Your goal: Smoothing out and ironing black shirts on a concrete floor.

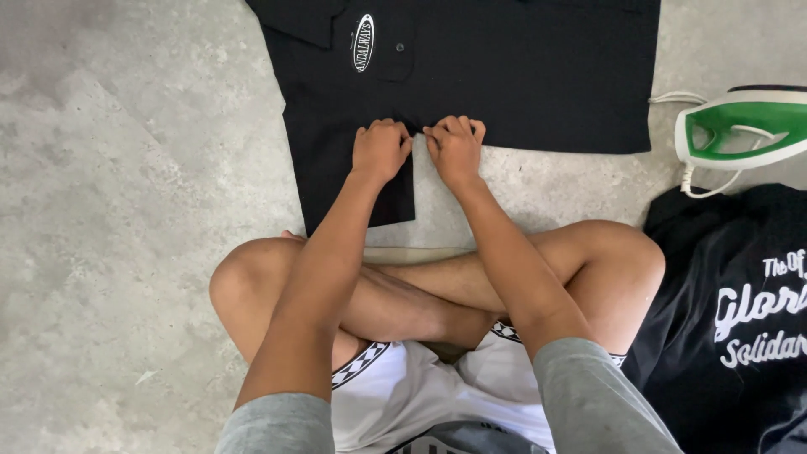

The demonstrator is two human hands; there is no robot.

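Observation:
A black polo shirt (521,67) with an oval white chest patch lies flat on the grey concrete floor (126,210) in front of me. My left hand (380,150) and my right hand (455,147) sit side by side with fingers curled, both pinching the shirt's fabric near its lower edge, where the sleeve meets the body. I sit cross-legged, my knees just below the shirt.
A green and white clothes iron (744,126) with a white cord rests on the floor at the right. Below it lies another black garment (731,319) with white lettering. Bare concrete stretches to the left.

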